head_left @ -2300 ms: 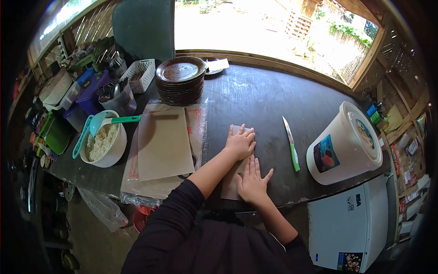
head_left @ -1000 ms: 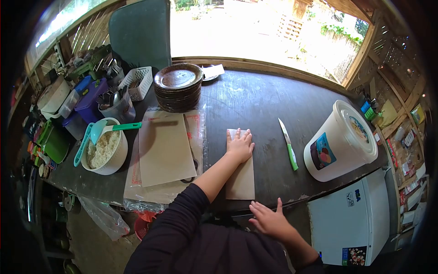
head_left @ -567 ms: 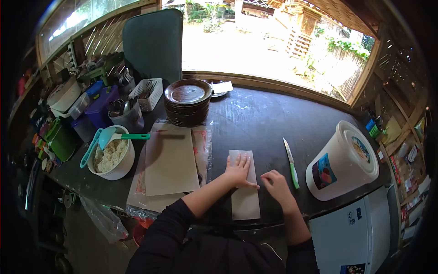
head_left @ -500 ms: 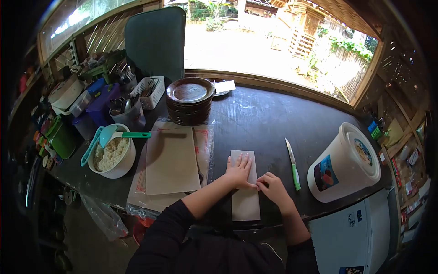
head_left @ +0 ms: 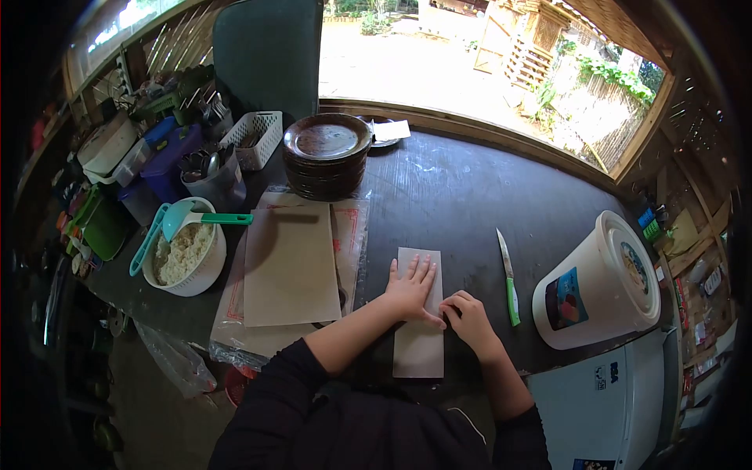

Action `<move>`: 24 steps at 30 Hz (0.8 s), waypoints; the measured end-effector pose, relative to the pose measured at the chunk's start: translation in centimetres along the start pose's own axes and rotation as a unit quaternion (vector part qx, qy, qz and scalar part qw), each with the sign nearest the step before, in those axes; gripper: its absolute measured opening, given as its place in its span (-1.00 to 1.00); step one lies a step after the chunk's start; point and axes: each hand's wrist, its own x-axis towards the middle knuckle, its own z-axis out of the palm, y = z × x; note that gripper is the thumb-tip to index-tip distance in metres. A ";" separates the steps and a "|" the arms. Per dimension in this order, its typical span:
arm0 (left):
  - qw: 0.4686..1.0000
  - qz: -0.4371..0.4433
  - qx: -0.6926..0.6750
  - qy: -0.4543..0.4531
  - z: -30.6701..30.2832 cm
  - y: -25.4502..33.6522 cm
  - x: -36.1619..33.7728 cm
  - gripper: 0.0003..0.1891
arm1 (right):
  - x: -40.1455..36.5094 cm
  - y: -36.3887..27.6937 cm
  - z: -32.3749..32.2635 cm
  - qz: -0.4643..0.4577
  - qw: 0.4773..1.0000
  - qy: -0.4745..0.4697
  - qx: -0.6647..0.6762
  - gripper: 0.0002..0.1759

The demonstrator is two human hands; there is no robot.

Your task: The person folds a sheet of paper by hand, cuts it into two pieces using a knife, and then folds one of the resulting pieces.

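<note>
A folded sheet of brown paper [head_left: 418,352] lies lengthwise on the dark table in front of me. My left hand [head_left: 409,296] presses flat on its upper half, fingers spread and thumb out toward the right edge. At that edge my right hand [head_left: 466,317] has its fingers curled, with thumb and fingertips pinched on the paper's side, close to the left thumb. A knife [head_left: 509,286] with a green handle lies to the right of the hands, blade pointing away. Left of them, a larger stack of flat brown paper [head_left: 290,274] rests on its plastic wrapper [head_left: 354,251].
At left stands a white tub of rice [head_left: 186,258] with a turquoise ladle [head_left: 182,219] across it. Stacked brown plates [head_left: 325,160] are behind the paper. A lidded white bucket [head_left: 587,290] stands at right. Cutlery containers [head_left: 215,176] crowd the far left.
The view has shifted slightly. Both hands stay at nearly the same spots on the folded paper, the left flat and the right pinching at the edge.
</note>
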 end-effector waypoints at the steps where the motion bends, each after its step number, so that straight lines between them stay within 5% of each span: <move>1: 1.000 0.001 0.001 0.000 0.0 0.0 0.0 0.47 | 0.2 0.2 0.1 -0.002 1.000 0.012 -0.005 -0.94; 24: 1.000 0.000 -0.008 0.004 -0.3 0.1 -0.3 0.48 | 6.3 3.2 1.5 0.024 0.997 0.063 -0.041 -0.92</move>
